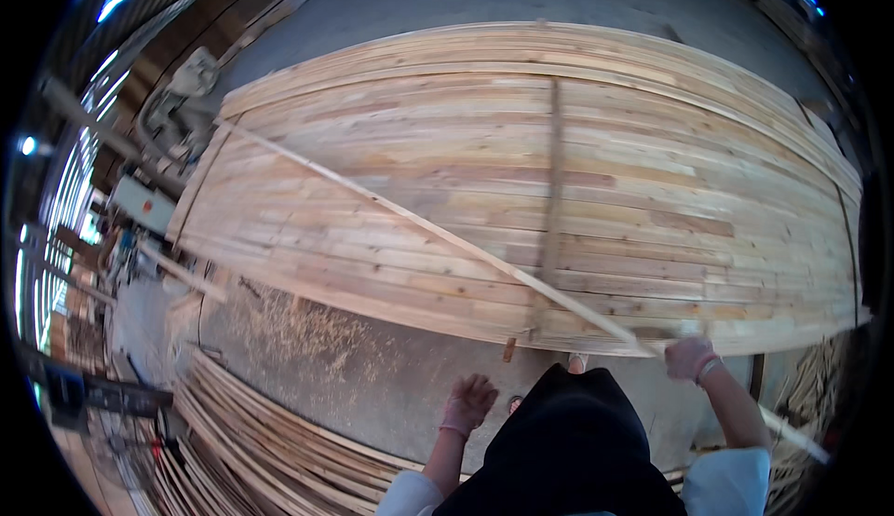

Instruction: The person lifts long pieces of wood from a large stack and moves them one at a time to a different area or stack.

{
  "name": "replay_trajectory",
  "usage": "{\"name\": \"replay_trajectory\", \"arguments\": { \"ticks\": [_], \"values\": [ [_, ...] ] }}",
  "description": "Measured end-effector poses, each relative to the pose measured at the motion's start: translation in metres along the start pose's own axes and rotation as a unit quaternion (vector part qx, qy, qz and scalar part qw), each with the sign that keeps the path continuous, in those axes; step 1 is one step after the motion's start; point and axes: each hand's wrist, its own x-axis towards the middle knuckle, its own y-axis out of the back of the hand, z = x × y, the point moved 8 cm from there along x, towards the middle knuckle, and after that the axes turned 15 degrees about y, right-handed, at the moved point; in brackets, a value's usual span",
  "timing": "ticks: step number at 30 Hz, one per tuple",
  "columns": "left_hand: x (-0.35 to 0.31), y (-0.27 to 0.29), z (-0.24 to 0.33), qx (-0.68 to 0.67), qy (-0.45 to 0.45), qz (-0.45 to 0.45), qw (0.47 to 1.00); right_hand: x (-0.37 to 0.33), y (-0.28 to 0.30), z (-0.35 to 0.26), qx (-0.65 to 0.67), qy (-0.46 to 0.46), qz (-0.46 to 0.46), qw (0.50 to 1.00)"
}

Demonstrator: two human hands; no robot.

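A long, thin wooden strip [424,224] slants across the stack of boards [391,157], from its far left corner down to the near right. My right hand [689,359], in a thin pale glove, is closed on this strip near the stack's front edge. Behind the hand, the strip's tail shows past my forearm at the lower right. My left hand [468,404], also gloved, hangs in front of the stack over the floor. Its fingers are loosely bent and somewhat apart, and nothing shows in them.
A dark crosswise batten [554,176] lies over the stack's middle. Long loose strips [270,437] are piled at the lower left, near wood shavings [303,325] on the concrete floor. Machinery [182,101] stands beyond the stack's left end. More thin strips [815,395] lie at the right.
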Motion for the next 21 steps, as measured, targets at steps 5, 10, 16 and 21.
{"name": "replay_trajectory", "arguments": {
  "ticks": [5, 10, 16, 21],
  "values": [
    [-0.011, -0.081, -0.029, 0.071, 0.049, -0.143, 0.986, -0.034, -0.089, -0.078, 0.362, 0.106, -0.141, 0.915],
    [-0.001, -0.119, -0.034, -0.021, 0.043, -0.151, 0.987, -0.058, -0.123, -0.121, 0.566, 0.044, -0.053, 0.821],
    [0.001, -0.083, -0.038, -0.012, 0.023, -0.013, 1.0, -0.13, -0.226, -0.068, 0.204, -0.028, -0.125, 0.97],
    [-0.007, -0.081, -0.05, 0.0, 0.029, -0.075, 0.997, -0.183, -0.328, -0.031, 0.145, -0.121, -0.19, 0.963]
  ]
}}
